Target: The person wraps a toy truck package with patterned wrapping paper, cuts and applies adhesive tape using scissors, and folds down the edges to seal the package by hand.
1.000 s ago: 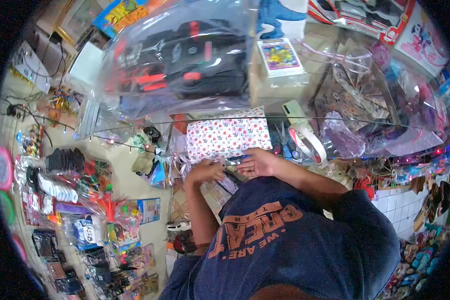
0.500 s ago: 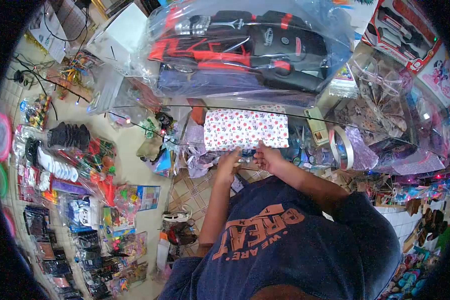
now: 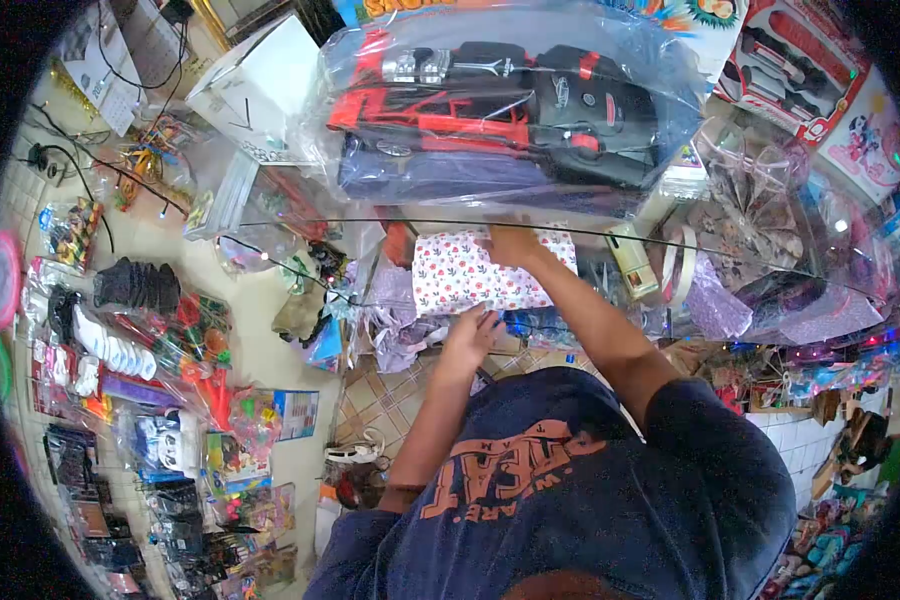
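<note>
A parcel in white floral paper (image 3: 460, 270), patterned with small red and purple motifs, lies on the counter in front of me. My left hand (image 3: 470, 335) is at its near edge with the fingers curled against the paper. My right hand (image 3: 511, 246) reaches across the top to the far side, under the glass edge; motion smears its fingers. Scissors (image 3: 607, 280) lie just right of the parcel, and crumpled lilac wrapping (image 3: 400, 325) lies to its left. A roll of white tape (image 3: 686, 265) stands farther right.
A bagged red and black toy car set (image 3: 490, 110) sits on the glass shelf beyond the parcel. A black cable (image 3: 450, 224) runs along the shelf edge. Packaged goods (image 3: 130, 340) cover the left side, and a lilac bow-tied package (image 3: 760, 220) stands at right.
My right hand has moved from the parcel's near edge over to its far side. My left hand stays at the near edge, and the parcel has turned slightly.
</note>
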A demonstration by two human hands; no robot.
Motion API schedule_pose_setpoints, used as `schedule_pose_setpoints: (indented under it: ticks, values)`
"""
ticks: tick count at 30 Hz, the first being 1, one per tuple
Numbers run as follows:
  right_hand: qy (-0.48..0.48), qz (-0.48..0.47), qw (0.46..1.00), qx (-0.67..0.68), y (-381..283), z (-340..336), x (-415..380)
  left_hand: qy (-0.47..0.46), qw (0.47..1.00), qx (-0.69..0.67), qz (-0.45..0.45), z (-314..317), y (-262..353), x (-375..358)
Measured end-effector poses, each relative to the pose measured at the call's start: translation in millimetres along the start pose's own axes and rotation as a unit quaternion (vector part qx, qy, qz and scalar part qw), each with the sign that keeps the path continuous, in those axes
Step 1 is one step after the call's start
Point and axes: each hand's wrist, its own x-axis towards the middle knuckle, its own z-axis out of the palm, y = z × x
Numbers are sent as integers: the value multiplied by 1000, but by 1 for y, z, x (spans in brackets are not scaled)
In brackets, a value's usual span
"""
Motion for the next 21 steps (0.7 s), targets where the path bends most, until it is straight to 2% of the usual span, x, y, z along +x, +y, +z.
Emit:
schedule_pose_setpoints:
  ticks: [1,3,5,7,12,15,17,18,19,20,21]
  values:
    - [6,-3,1000,-3,2,1,8,-5,1000,0,5,-3,2,1]
    - [-104,-12,992,66,13,4,19,-49,999,17,8,-10,-1,-2]
    - [-124,-26,989,78,22,6,25,-74,997,29,17,-15,0,-5]
    - [-237,-16,969,71,18,-13,24,-63,997,41,-14,-13,4,-4]
    - [-207,8,969,137,23,-10,20,-39,998,37,29,-11,5,2]
    - [-171,-17,969,180,15,-15,13,-46,995,58,65,-6,15,-4]
    - [-155,3,963,220,12,-9,10,-101,991,47,79,18,32,-33]
    - [-118,-9,967,227,11,-5,6,-174,967,98,157,-1,24,-20]
    - [-116,-7,967,226,9,-7,3,-175,967,98,155,-10,25,-19]
    - [-120,5,961,249,6,-8,1,-192,870,325,316,-20,28,-18]
    - [-123,17,954,271,6,-5,-1,-193,698,523,449,-26,33,-18]
